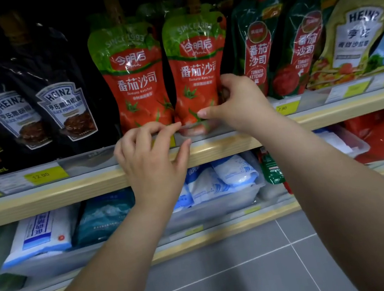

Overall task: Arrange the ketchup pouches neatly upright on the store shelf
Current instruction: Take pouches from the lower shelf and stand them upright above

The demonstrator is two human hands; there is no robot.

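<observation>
Two red-and-green ketchup pouches stand upright side by side on the upper shelf point(223, 147). My right hand point(237, 105) grips the lower right edge of the right pouch point(194, 71), thumb across its front near the base. The left pouch point(134, 79) stands just beside it, touching or nearly so. My left hand point(154, 160) hovers at the shelf's front rail below the two pouches, fingers spread, its fingertips at the base of the left pouch and holding nothing.
Black Heinz pepper sauce pouches point(42, 111) stand to the left. Darker green ketchup pouches point(256, 49) and a Heinz salad dressing pouch point(354, 31) lean to the right. Yellow price tags point(43, 176) line the rail. Salt bags point(215, 181) fill the lower shelf; grey tiled floor lies below.
</observation>
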